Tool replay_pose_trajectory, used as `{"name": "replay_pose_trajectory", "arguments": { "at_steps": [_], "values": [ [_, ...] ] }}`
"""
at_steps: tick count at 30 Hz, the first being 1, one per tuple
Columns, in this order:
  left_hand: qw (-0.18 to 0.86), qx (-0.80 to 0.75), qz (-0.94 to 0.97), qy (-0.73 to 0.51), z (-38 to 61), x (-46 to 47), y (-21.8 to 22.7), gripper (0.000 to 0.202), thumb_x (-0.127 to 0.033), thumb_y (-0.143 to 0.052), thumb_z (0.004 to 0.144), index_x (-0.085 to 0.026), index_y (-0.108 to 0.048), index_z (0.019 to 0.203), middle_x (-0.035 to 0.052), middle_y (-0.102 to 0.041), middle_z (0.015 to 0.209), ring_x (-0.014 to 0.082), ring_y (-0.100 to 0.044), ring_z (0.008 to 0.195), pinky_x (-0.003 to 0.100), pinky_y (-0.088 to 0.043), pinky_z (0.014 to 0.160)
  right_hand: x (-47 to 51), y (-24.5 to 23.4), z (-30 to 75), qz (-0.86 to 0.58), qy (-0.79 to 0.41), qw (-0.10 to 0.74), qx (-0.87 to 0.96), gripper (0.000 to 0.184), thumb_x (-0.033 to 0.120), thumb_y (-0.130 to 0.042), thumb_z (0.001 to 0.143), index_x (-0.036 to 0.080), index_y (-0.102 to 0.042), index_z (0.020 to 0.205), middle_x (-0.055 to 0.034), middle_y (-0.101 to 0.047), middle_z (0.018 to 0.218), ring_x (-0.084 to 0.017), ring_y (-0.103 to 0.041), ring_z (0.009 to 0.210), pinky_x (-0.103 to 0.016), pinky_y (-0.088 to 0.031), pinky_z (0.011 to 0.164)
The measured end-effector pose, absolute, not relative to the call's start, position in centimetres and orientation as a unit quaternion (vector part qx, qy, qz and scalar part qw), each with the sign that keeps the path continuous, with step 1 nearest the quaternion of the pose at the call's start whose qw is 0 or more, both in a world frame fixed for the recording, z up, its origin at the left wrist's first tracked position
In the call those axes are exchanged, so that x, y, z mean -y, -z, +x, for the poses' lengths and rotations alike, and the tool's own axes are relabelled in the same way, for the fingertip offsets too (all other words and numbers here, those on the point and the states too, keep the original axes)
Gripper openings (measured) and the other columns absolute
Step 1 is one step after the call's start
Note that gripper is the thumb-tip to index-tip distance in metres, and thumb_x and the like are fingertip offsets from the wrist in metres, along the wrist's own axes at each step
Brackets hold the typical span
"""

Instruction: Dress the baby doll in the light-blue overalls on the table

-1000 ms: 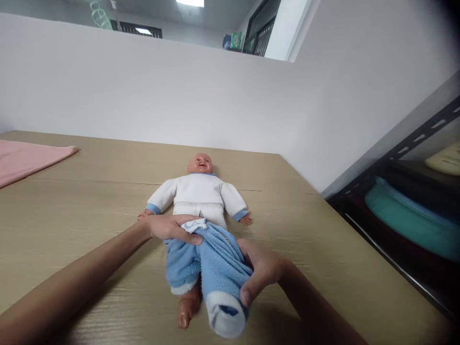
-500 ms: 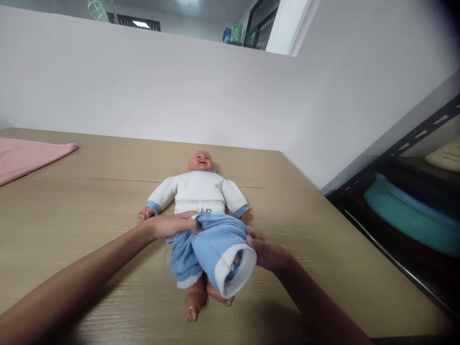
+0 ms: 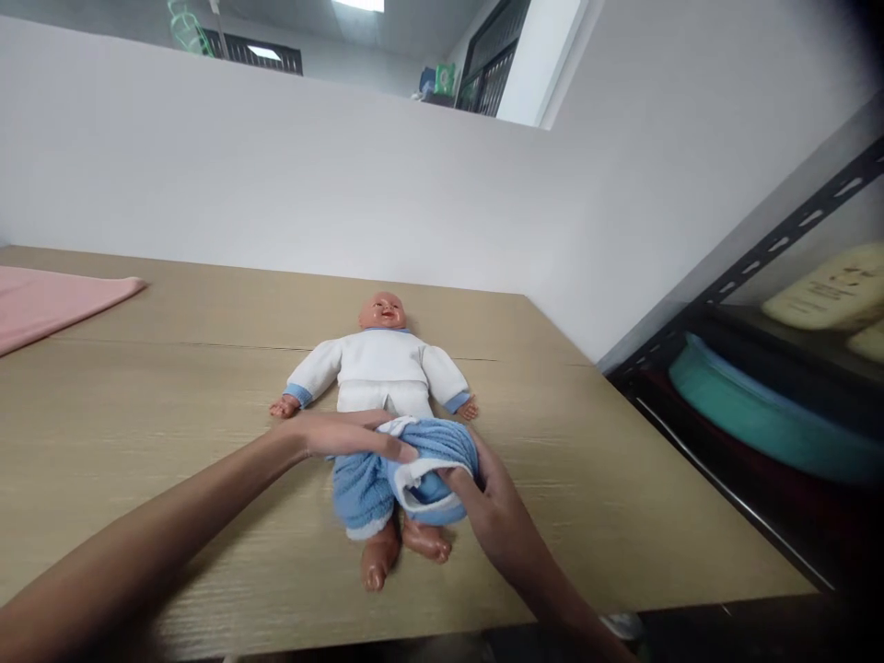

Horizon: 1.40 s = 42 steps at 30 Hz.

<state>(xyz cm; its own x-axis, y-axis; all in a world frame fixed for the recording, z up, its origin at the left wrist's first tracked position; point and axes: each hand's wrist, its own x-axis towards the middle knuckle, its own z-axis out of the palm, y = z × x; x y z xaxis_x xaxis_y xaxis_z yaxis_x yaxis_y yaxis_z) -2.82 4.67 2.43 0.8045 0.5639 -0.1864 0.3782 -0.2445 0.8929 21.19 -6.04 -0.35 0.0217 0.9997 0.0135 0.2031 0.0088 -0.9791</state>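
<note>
A baby doll (image 3: 383,311) lies on its back on the wooden table, head away from me, in a white top (image 3: 382,357) with blue cuffs. Blue trousers (image 3: 360,493) with white hems cover one of its legs; both feet stick out below. My left hand (image 3: 352,435) pinches the bunched cloth of the other trouser leg near the doll's waist. On that leg's right side, my right hand (image 3: 483,474) grips the gathered fabric, its thumb at the white-hemmed opening (image 3: 407,474). Some of its fingers are hidden behind the cloth.
The table (image 3: 207,387) meets a white wall (image 3: 276,175) at the back. A pink cloth (image 3: 62,299) lies at the left. To the right stands a dark metal shelf (image 3: 760,253) holding a teal basin (image 3: 752,414) and a pale yellow item (image 3: 829,290).
The trouser leg that stuck out toward me is now bunched up shorter. My right thumb has moved to its opening, and the view has shifted slightly.
</note>
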Motion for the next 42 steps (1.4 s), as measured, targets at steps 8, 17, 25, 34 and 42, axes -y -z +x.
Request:
{"name": "replay_pose_trajectory", "arguments": {
  "at_steps": [8,17,25,34,42],
  "values": [
    [0.46,-0.345,0.817,-0.038,-0.1,-1.2,-3.2,0.031,-0.043,-0.088,0.077,-0.021,-0.071,0.092,0.0025,-0.077,0.088,0.0272,-0.074,0.084,0.032,-0.052,0.067,12.5,3.4,18.3,-0.548,-0.459,0.564,0.415,0.058,0.048,-0.08,0.093,0.022,-0.075,0.145,-0.0141,-0.082,0.143,-0.038,-0.074,0.138,-0.049,-0.062,0.118],
    [0.279,-0.345,0.896,-0.01,0.2,-0.4,-0.5,0.033,-0.043,-0.083,0.083,-0.023,-0.074,0.108,0.0084,-0.073,0.081,0.0367,-0.077,0.083,0.042,-0.051,0.068,14.3,6.2,20.8,-0.66,-0.27,0.463,0.526,0.023,0.045,-0.081,0.086,0.026,-0.074,0.097,-0.0049,-0.079,0.084,-0.031,-0.075,0.08,-0.04,-0.061,0.076],
    [0.275,-0.32,0.905,-0.046,0.5,-0.5,1.8,0.046,-0.034,-0.092,0.07,-0.024,-0.069,0.109,0.0153,-0.076,0.108,0.0443,-0.074,0.105,0.05,-0.057,0.089,13.1,9.4,22.3,-0.693,-0.197,0.424,0.549,0.034,0.048,-0.074,0.088,0.026,-0.08,0.112,-0.0157,-0.085,0.112,-0.043,-0.078,0.107,-0.054,-0.063,0.095],
    [0.416,-0.339,0.84,-0.082,0.4,-1.1,1.1,0.052,-0.038,-0.081,0.078,-0.023,-0.058,0.122,0.01,-0.071,0.103,0.0384,-0.072,0.097,0.046,-0.054,0.083,12.0,11.7,22.3,-0.647,-0.377,0.516,0.416,0.055,0.054,-0.072,0.099,0.019,-0.074,0.141,-0.0152,-0.081,0.142,-0.038,-0.074,0.137,-0.047,-0.064,0.112],
    [0.482,-0.333,0.803,-0.107,-0.3,-2.4,-0.5,0.056,-0.039,-0.083,0.075,-0.024,-0.063,0.125,0.0063,-0.072,0.111,0.0361,-0.07,0.103,0.044,-0.055,0.087,10.8,9.4,20.7,-0.542,-0.439,0.582,0.418,0.055,0.038,-0.081,0.091,0.026,-0.058,0.139,-0.0098,-0.084,0.122,-0.03,-0.08,0.115,-0.039,-0.066,0.098]
  ]
}}
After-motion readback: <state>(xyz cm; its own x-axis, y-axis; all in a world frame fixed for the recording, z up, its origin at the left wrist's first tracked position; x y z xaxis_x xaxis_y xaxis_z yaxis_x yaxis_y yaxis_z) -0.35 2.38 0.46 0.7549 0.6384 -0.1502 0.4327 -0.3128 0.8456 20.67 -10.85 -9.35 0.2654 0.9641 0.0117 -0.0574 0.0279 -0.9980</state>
